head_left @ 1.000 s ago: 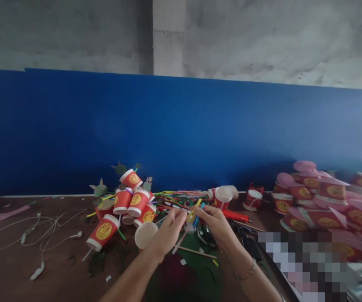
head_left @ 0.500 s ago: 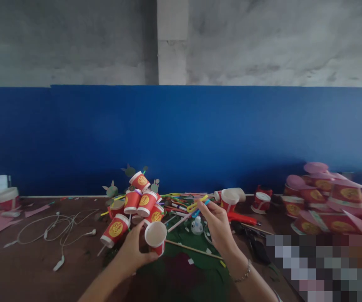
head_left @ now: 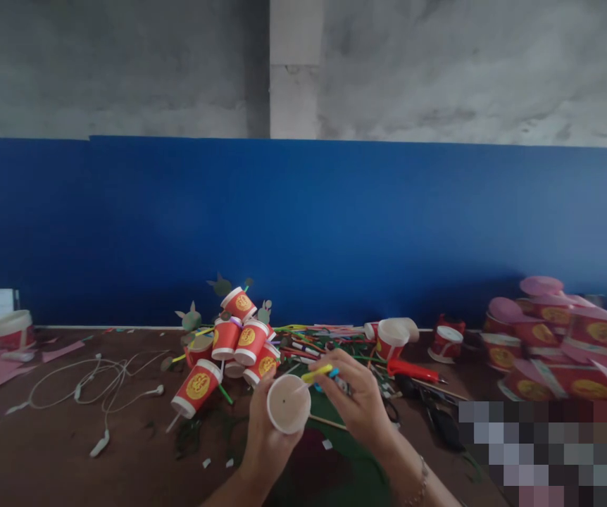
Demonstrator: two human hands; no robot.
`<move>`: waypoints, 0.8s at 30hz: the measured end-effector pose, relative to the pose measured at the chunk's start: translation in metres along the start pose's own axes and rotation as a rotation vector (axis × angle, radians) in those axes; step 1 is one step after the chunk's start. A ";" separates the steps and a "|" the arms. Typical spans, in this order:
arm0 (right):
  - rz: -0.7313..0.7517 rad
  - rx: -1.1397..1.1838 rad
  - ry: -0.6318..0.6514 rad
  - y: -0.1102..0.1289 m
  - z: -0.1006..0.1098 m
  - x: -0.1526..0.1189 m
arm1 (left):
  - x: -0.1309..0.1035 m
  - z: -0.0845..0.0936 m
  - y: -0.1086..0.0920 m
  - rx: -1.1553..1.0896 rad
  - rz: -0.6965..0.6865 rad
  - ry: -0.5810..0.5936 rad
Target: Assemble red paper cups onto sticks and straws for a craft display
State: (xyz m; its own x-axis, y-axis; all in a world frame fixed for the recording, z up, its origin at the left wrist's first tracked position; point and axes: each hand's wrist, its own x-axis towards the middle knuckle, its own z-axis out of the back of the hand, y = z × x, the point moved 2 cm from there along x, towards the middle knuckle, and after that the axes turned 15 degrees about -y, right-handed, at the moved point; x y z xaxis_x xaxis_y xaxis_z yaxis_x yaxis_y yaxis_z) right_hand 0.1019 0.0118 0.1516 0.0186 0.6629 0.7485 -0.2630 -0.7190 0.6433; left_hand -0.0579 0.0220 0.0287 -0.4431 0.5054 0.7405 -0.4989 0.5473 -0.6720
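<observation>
My left hand holds a red paper cup with its white bottom turned toward me; a small dark dot shows in that bottom. My right hand pinches coloured straws, yellow and blue, with their tips at the cup's bottom. Both hands hover over a green sheet on the brown table.
A pile of red cups with straws and green leaves lies just behind the hands. Loose straws, an upright cup and a red tool lie to the right. White earphones lie left; pink-lidded cups crowd the far right.
My left hand picked the cup up off the table and turned its bottom toward me. My right hand brought the straws down to the cup's bottom.
</observation>
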 end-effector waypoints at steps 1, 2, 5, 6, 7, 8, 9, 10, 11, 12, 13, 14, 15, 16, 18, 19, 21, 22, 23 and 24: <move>0.037 -0.014 0.050 0.002 -0.002 -0.002 | -0.003 -0.002 -0.001 -0.053 -0.011 -0.011; 0.066 -0.025 0.098 0.004 -0.004 -0.004 | -0.005 -0.003 -0.001 -0.096 0.017 0.006; 0.096 -0.042 0.186 0.004 -0.010 -0.010 | -0.008 -0.002 -0.001 -0.177 0.146 0.123; 0.095 -0.045 0.190 0.003 -0.011 -0.011 | -0.008 -0.001 -0.002 -0.195 0.180 0.136; 0.089 -0.048 0.185 0.001 -0.012 -0.012 | -0.007 0.000 -0.003 -0.209 0.205 0.140; 0.083 -0.046 0.175 0.000 -0.013 -0.013 | -0.006 0.001 -0.004 -0.222 0.221 0.143; 0.079 -0.040 0.160 -0.001 -0.013 -0.013 | -0.005 0.001 -0.005 -0.233 0.232 0.143; 0.077 -0.031 0.145 -0.002 -0.012 -0.013 | -0.004 0.001 -0.006 -0.243 0.239 0.149; 0.075 -0.021 0.131 -0.003 -0.012 -0.013 | -0.003 0.000 -0.007 -0.256 0.244 0.160; 0.076 -0.013 0.122 -0.003 -0.012 -0.014 | -0.002 0.000 -0.007 -0.270 0.247 0.174; 0.078 -0.009 0.116 -0.003 -0.012 -0.014 | -0.001 -0.001 -0.007 -0.284 0.249 0.187; 0.082 -0.011 0.115 -0.003 -0.012 -0.014 | -0.001 -0.002 -0.007 -0.298 0.252 0.203; 0.085 -0.017 0.118 -0.003 -0.012 -0.014 | 0.000 -0.002 -0.007 -0.310 0.256 0.220; 0.088 -0.024 0.123 -0.003 -0.013 -0.015 | 0.000 -0.002 -0.007 -0.316 0.260 0.231; 0.090 -0.034 0.133 -0.003 -0.014 -0.015 | 0.001 -0.002 -0.006 -0.314 0.273 0.245; 0.089 -0.036 0.134 -0.003 -0.014 -0.015 | 0.001 -0.003 -0.005 -0.310 0.285 0.248; 0.086 -0.035 0.135 -0.003 -0.014 -0.016 | 0.001 -0.003 -0.003 -0.309 0.308 0.248; 0.085 -0.035 0.138 -0.003 -0.014 -0.016 | 0.001 -0.003 -0.002 -0.307 0.319 0.243; 0.086 -0.036 0.140 -0.002 -0.014 -0.016 | 0.001 -0.004 -0.001 -0.304 0.326 0.238; 0.089 -0.036 0.139 -0.002 -0.014 -0.016 | 0.000 -0.004 -0.001 -0.298 0.330 0.233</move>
State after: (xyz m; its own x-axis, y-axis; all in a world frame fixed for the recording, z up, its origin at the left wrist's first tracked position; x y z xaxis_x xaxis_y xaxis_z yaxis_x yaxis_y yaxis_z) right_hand 0.0889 0.0057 0.1360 -0.1393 0.6216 0.7708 -0.2924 -0.7695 0.5677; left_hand -0.0547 0.0244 0.0291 -0.3465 0.8007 0.4887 -0.1103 0.4826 -0.8689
